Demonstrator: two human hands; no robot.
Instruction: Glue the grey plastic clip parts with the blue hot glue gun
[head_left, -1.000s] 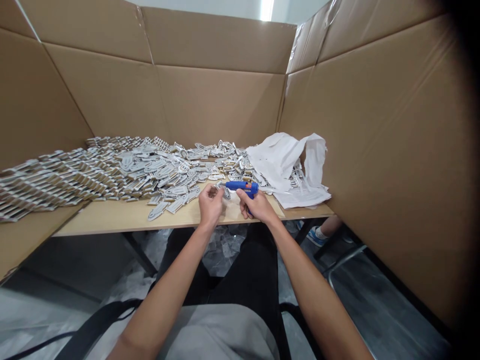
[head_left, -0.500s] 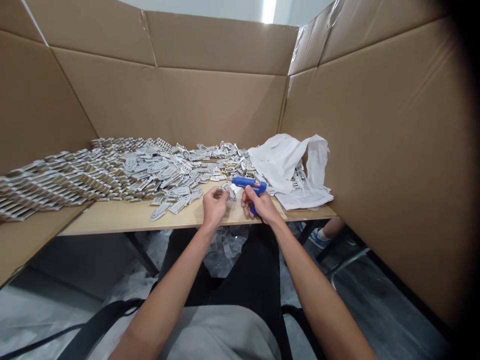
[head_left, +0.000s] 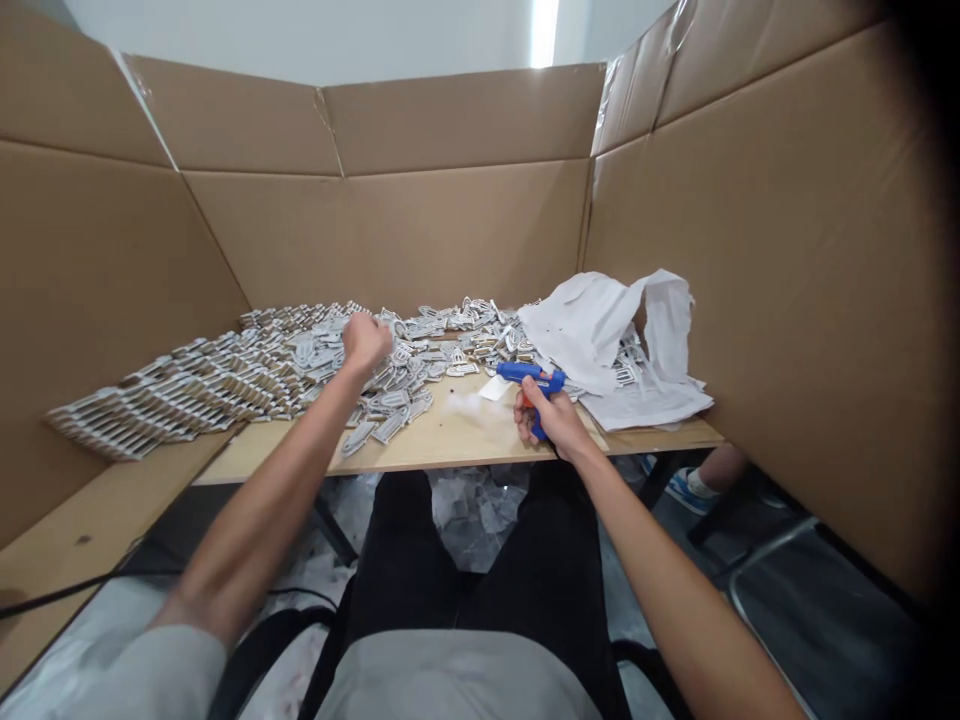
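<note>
My right hand [head_left: 546,418] grips a blue hot glue gun [head_left: 529,376] above the front part of the table, its nozzle toward the left. My left hand [head_left: 366,341] is closed over the heap of flat grey-white pieces [head_left: 405,365], with its fingers curled away from me. Whatever is in those fingers, if anything, is hidden. A small white card [head_left: 494,388] lies just left of the glue gun. Below the nozzle a whitish blur hangs over the wood.
Stacked rows of the pieces [head_left: 187,395] fill the table's left side. Crumpled white paper sheets [head_left: 585,320] cover pieces on the right. Cardboard walls [head_left: 465,230] enclose the table [head_left: 442,440]. Another person's shoe [head_left: 690,490] shows beneath the table's right end.
My left hand has gone from beside the glue gun, where it held a grey piece, left and away to the heap. My right hand still holds the glue gun. The view has shifted.
</note>
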